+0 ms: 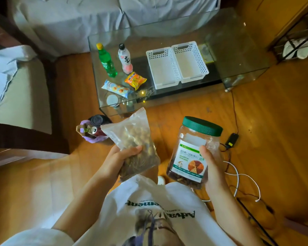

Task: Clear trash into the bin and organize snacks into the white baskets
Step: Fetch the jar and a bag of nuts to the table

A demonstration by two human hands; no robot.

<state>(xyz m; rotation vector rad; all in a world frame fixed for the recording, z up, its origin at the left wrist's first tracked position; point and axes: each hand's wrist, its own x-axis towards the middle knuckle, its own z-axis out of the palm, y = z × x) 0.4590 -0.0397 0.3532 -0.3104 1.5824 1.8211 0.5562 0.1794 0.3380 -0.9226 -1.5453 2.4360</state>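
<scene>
My left hand (pixel 122 159) grips a clear zip bag of nuts (pixel 132 139) by its lower half, held above the floor. My right hand (pixel 210 166) holds a clear plastic jar with a green lid (pixel 196 150), upright, nuts showing at its bottom. Two empty white baskets (pixel 163 68) (pixel 190 62) stand side by side on the glass table (pixel 238 50). An orange snack packet (pixel 135 80) and a blue-white snack packet (pixel 116 88) lie on the table's left part. The small bin (pixel 96 132), lined with a purple bag and holding a can and wrappers, stands on the floor left of the bag.
A green soda bottle (pixel 107 61) and a pink-white drink bottle (pixel 125 58) stand at the table's left end. Cables and a black adapter (pixel 231 139) lie on the wooden floor at right. A covered sofa sits behind the table, a chair at left.
</scene>
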